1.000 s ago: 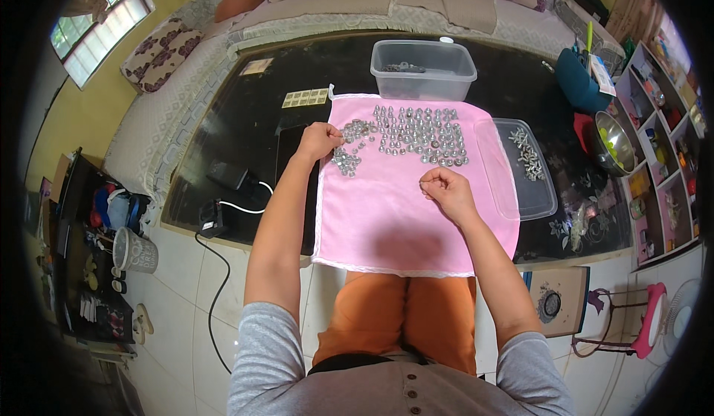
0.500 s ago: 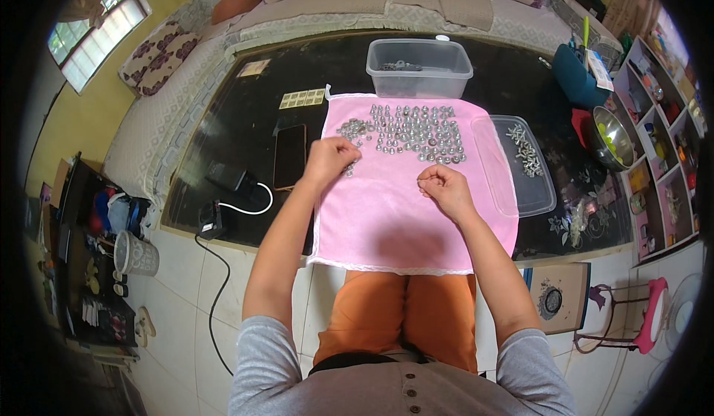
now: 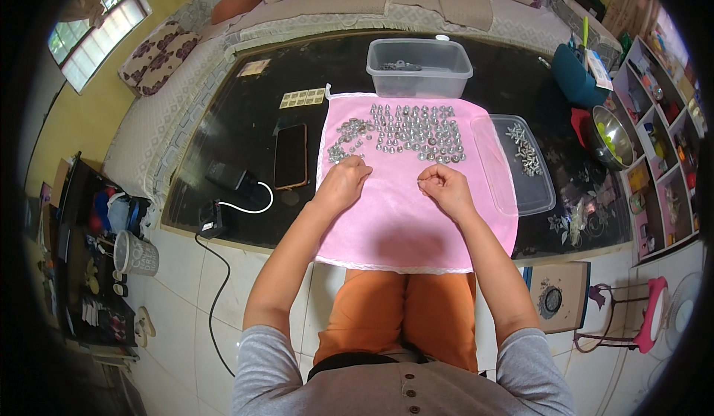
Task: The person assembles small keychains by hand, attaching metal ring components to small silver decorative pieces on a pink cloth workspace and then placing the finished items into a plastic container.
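A pink cloth [image 3: 394,234] with a white edge lies before me. On it, small silvery metal pieces [image 3: 416,130] with wide round bases and narrow tops stand upright in rows. Left of them lie loose heaps of small round metal pieces [image 3: 355,127]. My left hand [image 3: 344,183] is closed in a pinch just below the lower heap [image 3: 338,153]. Below the rows, my right hand [image 3: 446,189] also pinches, thumb against fingers. Whatever either hand holds is too small to make out. Beside the cloth, a clear plastic lid [image 3: 544,193] carries many small screw-like pieces [image 3: 524,150].
Behind the cloth stands a clear plastic tub [image 3: 419,81] with dark pieces inside. A phone [image 3: 291,156] lies left, near a charger with a white cable [image 3: 249,210]. To the right are a metal bowl [image 3: 613,137], a teal holder [image 3: 576,78] and a compartment shelf [image 3: 654,148].
My left hand has moved right and toward me, away from the loose pieces, uncovering the lower heap. My right hand stays pinched in nearly the same place.
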